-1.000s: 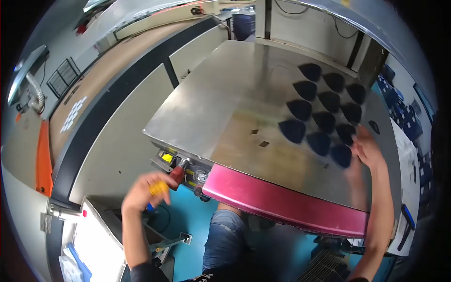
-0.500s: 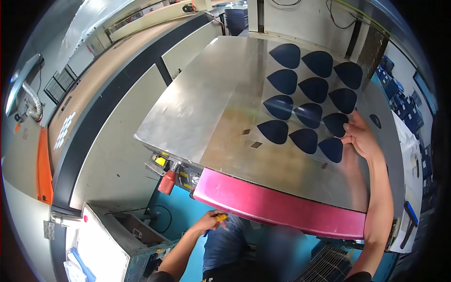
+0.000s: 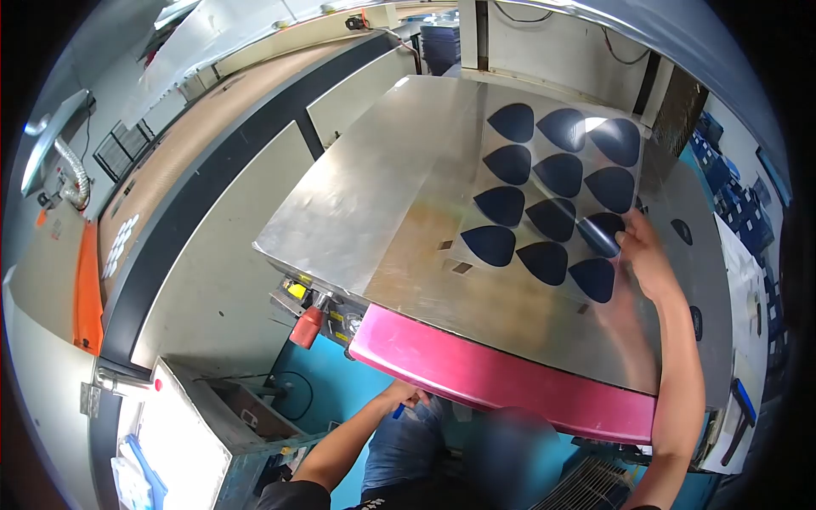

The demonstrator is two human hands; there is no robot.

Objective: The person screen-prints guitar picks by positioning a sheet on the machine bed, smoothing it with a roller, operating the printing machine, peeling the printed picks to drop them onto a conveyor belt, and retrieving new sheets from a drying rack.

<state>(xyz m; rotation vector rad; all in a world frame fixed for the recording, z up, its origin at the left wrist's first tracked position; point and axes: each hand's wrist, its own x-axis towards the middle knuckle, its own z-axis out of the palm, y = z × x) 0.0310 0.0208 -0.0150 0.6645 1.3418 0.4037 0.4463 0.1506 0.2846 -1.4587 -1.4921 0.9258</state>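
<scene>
Several dark navy teardrop-shaped pieces (image 3: pixel 548 219) lie in rows on a clear film sheet (image 3: pixel 537 189) over the metal table top (image 3: pixel 361 161). My right hand (image 3: pixel 650 255) pinches the right edge of this sheet beside a lower piece, which bends and shines there. The sheet looks partly raised on that side. Below the pink front edge (image 3: pixel 501 374) of the table, my left hand (image 3: pixel 406 393) is closed around a small tool (image 3: pixel 399 411). Only its blue end shows, so its exact kind is hidden.
A red knob (image 3: pixel 307 327) juts from the table's front left corner. To the left runs a conveyor belt (image 3: pixel 157 183) with white pieces (image 3: pixel 120 246) on it. A black-and-blue handled tool (image 3: pixel 742 416) lies at the right, and stacked dark pieces (image 3: pixel 440 47) stand behind.
My right hand has shifted slightly down, and the sheet's right side has lifted and bent. My left hand has turned and moved nearer the pink edge, hiding the tool's yellow part.
</scene>
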